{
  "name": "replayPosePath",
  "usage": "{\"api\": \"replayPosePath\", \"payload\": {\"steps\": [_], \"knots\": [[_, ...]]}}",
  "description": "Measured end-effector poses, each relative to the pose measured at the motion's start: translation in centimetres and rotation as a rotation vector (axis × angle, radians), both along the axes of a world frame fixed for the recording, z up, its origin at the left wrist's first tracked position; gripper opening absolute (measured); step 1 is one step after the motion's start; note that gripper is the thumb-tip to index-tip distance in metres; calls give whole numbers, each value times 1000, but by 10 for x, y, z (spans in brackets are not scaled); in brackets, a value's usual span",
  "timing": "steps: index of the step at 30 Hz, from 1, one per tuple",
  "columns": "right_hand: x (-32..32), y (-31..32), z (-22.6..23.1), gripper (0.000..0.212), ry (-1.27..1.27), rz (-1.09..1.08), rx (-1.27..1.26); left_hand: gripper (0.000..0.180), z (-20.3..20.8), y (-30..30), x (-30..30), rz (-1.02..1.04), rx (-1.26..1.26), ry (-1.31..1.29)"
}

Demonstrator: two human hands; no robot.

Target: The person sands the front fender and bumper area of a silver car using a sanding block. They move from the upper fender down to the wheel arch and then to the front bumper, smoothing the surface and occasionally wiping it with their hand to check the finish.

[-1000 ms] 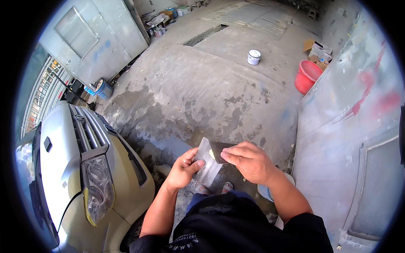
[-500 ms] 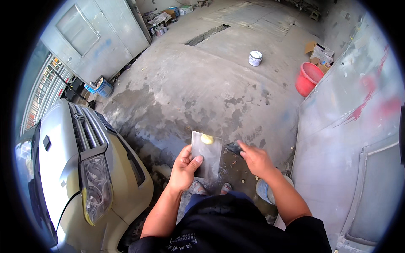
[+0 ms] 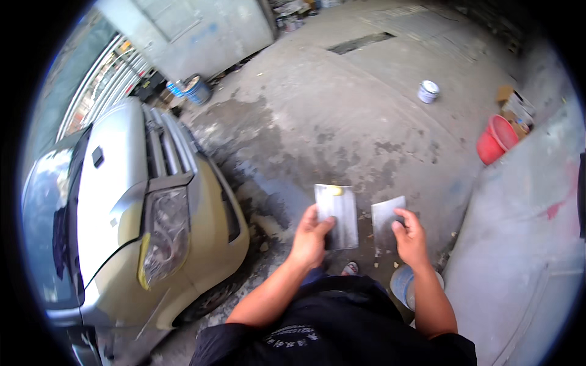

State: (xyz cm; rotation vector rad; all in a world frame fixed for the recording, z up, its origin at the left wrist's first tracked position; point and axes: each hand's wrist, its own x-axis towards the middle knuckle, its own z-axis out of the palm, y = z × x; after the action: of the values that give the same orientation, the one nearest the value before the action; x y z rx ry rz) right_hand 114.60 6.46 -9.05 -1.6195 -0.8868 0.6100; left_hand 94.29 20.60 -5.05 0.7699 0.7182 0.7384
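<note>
My left hand is closed around the edge of a flat grey metal putty board, thumb on top. A small dab of yellow putty sits near the board's far edge. To its right, my right hand pinches a thin metal scraper between thumb and fingers. Board and scraper are apart, both held up above the floor in front of my body. On my left stands a silver and beige car; its headlight has a yellowish strip along the lower edge.
A bucket stands on the floor beside my right forearm. Farther off are a white can, a red bucket by the right wall panel, and a blue bucket beyond the car. A narrow floor pit lies far ahead.
My view has turned left, toward the car. The scraper, seen nearly edge-on before, now shows its flat face. Both hands still hold their tools.
</note>
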Motion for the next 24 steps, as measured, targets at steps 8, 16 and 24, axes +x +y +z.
{"api": "replayPosePath", "payload": {"steps": [8, 16, 24], "knots": [[-48, 78, 8, 18, 19, 313, -212, 38, -31, 56, -16, -50, -34, -29], [-89, 187, -3, 23, 487, 371, -216, 34, -38, 142, -47, -172, 86, 32], [-95, 256, -12, 19, 502, 219, -201, 20, -69, 233, -119, 3, 340, 377]]}}
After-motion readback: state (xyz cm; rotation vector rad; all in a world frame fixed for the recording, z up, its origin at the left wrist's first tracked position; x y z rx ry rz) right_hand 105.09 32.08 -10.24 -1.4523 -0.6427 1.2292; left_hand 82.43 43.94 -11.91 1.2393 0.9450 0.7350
